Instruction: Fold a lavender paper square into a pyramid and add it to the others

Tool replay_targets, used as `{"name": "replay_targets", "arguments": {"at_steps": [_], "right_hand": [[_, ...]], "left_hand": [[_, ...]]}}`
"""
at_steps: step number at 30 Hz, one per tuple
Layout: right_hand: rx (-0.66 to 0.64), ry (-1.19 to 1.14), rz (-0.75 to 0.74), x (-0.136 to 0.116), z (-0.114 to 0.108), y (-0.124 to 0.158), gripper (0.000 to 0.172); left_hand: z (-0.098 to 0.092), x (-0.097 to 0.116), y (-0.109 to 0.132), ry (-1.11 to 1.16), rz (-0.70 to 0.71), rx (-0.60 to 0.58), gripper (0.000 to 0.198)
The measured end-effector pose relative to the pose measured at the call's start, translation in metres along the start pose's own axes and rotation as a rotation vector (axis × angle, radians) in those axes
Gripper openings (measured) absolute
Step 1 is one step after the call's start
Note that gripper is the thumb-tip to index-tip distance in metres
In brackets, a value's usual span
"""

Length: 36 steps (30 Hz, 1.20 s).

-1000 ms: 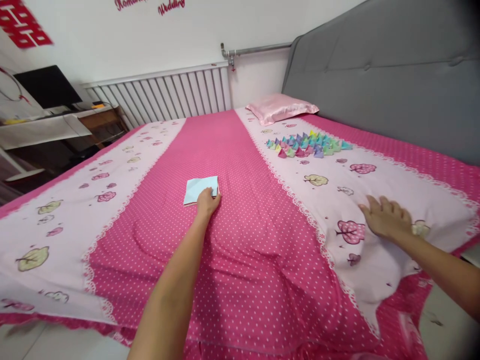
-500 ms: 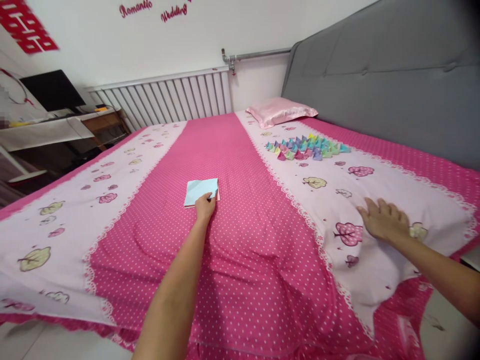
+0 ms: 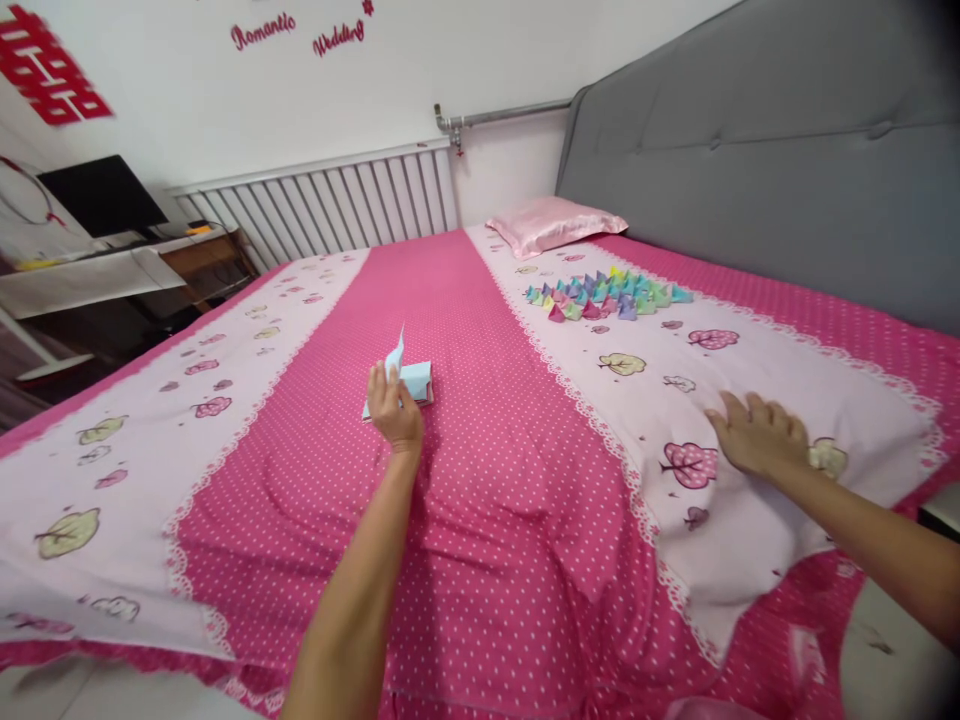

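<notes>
My left hand (image 3: pixel 397 408) is over a small stack of square paper (image 3: pixel 424 390) lying on the pink dotted middle strip of the bedspread. Its fingers are closed on a light blue sheet of paper (image 3: pixel 396 352), which curls upward with a pointed corner standing above the hand. Part of the stack is hidden under the fingers. On the right, my right hand (image 3: pixel 761 435) rests palm down on the white printed strip, fingers spread, holding nothing. Several small folded paper pieces (image 3: pixel 611 293) in mixed colours stand in a group beyond it.
The bed's bedspread (image 3: pixel 480 520) has wrinkles near the front edge. A pink satin pillow (image 3: pixel 551 225) lies at the back, beside the grey headboard (image 3: pixel 765 170). Against the wall stand a radiator (image 3: pixel 322 205) and, at left, a desk (image 3: pixel 187 262) with a black monitor (image 3: pixel 105 195).
My left hand has moved slightly left across the stack and lifted the blue sheet, which lay flat before and now curls upward. My right hand stays resting on the bed.
</notes>
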State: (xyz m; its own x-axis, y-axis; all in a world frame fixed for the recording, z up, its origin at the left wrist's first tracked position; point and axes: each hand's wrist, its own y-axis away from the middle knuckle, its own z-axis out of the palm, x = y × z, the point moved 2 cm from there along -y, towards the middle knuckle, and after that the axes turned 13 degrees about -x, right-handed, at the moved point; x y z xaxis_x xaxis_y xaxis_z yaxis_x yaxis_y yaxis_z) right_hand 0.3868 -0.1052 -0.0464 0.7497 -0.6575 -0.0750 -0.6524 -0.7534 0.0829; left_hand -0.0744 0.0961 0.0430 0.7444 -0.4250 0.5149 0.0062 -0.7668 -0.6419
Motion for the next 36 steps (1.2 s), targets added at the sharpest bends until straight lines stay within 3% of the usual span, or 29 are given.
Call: {"name": "replay_targets", "arguments": {"at_steps": [2,4,7,10,13,15,22,27,30,31,34,36], "right_hand": [[0.023,0.002,-0.007,0.0,0.0,0.0,0.067],[0.045,0.003,-0.011,0.0,0.0,0.0,0.066],[0.058,-0.005,-0.011,0.0,-0.001,0.0,0.064],[0.068,-0.012,-0.023,0.0,-0.002,-0.001,0.063],[0.076,-0.012,-0.025,0.0,-0.004,-0.003,0.061],[0.075,-0.019,-0.019,0.0,-0.004,-0.004,0.06],[0.102,-0.055,-0.026,-0.001,-0.013,-0.002,0.055],[-0.052,-0.263,-0.03,-0.012,-0.036,-0.002,0.057],[-0.042,-0.267,-0.155,-0.045,-0.052,0.009,0.057],[-0.019,-0.281,-0.27,-0.06,-0.054,0.015,0.057],[-0.047,-0.283,-0.584,-0.099,-0.05,0.033,0.06],[-0.083,-0.248,-0.68,-0.109,-0.042,0.038,0.06]], "left_hand": [[0.001,0.034,0.011,0.018,0.261,0.006,0.034],[0.008,0.07,0.028,0.02,0.393,-0.039,0.034],[0.03,0.114,0.06,0.028,0.467,-0.222,0.035],[0.057,0.134,0.09,-0.001,0.399,-0.477,0.036],[0.077,0.136,0.109,-0.092,0.389,-0.719,0.037],[0.082,0.134,0.113,-0.136,0.384,-0.759,0.041],[0.084,0.129,0.112,-0.093,0.414,-0.662,0.038],[0.088,0.126,0.113,-0.043,0.444,-0.585,0.035],[0.09,0.126,0.112,-0.056,0.452,-0.561,0.035],[0.09,0.127,0.111,-0.061,0.452,-0.56,0.036],[0.089,0.129,0.11,-0.075,0.444,-0.576,0.036],[0.088,0.131,0.11,-0.092,0.434,-0.592,0.036]]}}
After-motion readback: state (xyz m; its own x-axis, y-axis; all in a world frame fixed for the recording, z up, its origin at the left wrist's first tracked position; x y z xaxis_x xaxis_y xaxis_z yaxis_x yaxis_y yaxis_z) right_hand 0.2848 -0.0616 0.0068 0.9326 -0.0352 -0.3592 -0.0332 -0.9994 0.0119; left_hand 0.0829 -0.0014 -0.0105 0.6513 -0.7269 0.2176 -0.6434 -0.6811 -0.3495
